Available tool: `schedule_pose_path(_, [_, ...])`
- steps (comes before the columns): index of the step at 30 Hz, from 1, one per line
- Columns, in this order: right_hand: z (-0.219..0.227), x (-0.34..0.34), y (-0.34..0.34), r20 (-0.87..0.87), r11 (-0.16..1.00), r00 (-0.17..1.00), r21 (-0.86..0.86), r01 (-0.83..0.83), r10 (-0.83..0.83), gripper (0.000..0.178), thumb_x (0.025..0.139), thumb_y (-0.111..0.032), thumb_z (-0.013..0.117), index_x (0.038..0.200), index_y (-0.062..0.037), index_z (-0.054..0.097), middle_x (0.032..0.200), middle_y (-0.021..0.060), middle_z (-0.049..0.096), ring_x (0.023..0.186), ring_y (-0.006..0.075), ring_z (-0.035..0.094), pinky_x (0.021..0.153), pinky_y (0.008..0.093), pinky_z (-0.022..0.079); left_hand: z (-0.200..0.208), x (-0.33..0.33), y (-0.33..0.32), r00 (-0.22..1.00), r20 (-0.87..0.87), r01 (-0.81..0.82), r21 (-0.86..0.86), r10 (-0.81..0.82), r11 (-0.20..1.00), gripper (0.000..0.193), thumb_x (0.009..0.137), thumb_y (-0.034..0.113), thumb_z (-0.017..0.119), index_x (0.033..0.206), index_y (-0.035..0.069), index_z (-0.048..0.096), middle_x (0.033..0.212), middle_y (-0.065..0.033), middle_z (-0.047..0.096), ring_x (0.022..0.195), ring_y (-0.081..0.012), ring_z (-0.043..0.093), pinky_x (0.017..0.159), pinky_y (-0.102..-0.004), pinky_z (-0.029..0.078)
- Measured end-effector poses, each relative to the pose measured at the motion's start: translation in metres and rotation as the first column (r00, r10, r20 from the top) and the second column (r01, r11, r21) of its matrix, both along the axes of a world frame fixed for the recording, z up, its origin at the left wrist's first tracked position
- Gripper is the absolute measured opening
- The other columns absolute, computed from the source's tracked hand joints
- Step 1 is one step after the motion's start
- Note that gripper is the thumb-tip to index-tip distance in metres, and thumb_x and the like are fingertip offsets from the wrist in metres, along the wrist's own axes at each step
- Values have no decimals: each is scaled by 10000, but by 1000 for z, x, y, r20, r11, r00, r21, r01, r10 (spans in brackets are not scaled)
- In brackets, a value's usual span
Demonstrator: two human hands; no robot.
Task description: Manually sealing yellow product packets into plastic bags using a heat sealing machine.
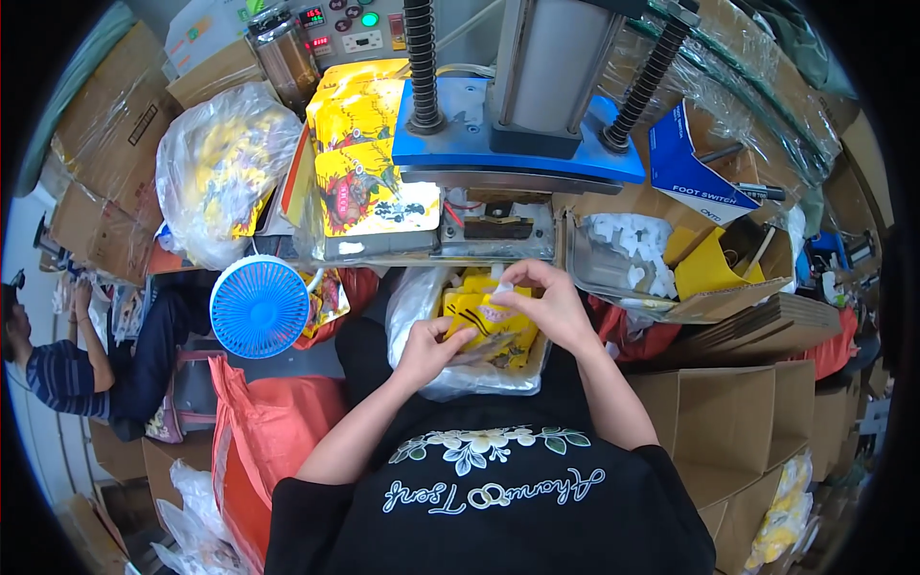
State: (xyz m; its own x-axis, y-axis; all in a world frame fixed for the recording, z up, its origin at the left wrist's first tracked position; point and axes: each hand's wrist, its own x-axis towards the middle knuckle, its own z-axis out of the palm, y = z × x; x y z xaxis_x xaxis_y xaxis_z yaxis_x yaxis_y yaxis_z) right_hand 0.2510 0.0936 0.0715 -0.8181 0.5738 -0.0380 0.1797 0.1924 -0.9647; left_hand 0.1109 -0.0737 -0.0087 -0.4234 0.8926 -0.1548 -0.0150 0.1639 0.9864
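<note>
Nearest: the person's black shirt point(498, 541) with its pale flower print, lap just beyond. On the lap, in the middle, a tub lined with clear plastic point(406, 305) full of yellow packets point(517, 351).

Left hand point(428, 353): closed, thumb and fingers gripping the left side of one yellow pouch point(470, 316), which is tilted just over the pile. Right hand point(556, 305): thumb and forefinger closed at the pouch's far right, apparently pinching a small white piece point(503, 287) (partly covered by fingers, exact contact unclear).

Far side, a blue press point(517, 158) stands over the bench, well apart from both hands. Left of it, stacked yellow pouches point(379, 187); right, a clear tray point(578, 271) with white pieces point(632, 251). Near left of the bench, a blue fan point(259, 307); can't tell if it's spinning.

Risks, my judgement: the white piece is small and could drop among the packets if the right pinch loosens. The pouch looks slick and could slide back onto the pile if the left thumb eases. Loose plastic lining might snag a finger and tip the tub, since it sits on a lap. Fan airflow, if on, could shift light pieces.
</note>
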Motion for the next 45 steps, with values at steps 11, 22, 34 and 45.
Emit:
schedule_pose_path(11, [19, 93, 86, 184, 555, 703, 756, 346, -687, 359, 851, -323, 690, 1108, -72, 666, 1009, 163, 691, 978, 337, 656, 789, 432, 515, 39, -10, 89, 809, 555, -226, -8, 192, 974, 220, 892, 136, 686, 924, -81, 677, 864, -122, 711, 680, -138, 666, 610, -263, 525])
schedule_pose_path(22, [-26, 70, 83, 105, 610, 875, 756, 238, -472, 210, 818, -77, 673, 1024, -37, 665, 960, 137, 629, 799, 338, 633, 740, 421, 495, 59, -95, 65, 422, -823, -284, 277, 379, 918, 538, 826, 323, 746, 1249, 26, 598, 1299, -197, 577, 1214, -311, 542, 985, -387, 436])
schedule_pose_path(34, [12, 34, 43, -44, 886, 959, 372, 276, -280, 194, 844, -105, 705, 1029, -49, 691, 871, 37, 660, 750, 106, 570, 693, 259, 463, 55, -56, 1, 886, -330, -267, 210, 325, 941, 116, 825, -47, 685, 939, -36, 700, 869, -36, 704, 788, -69, 613, 712, -214, 475])
schedule_pose_path(45, [14, 8, 17, 107, 979, 989, 160, -122, 106, 305, 835, -140, 723, 1122, -43, 691, 1086, 88, 709, 891, 177, 675, 785, 312, 527, -4, -10, 3, 997, -55, 60, -36, -62, 998, 198, 900, 151, 690, 938, -41, 714, 811, -41, 708, 709, -62, 612, 652, -224, 488])
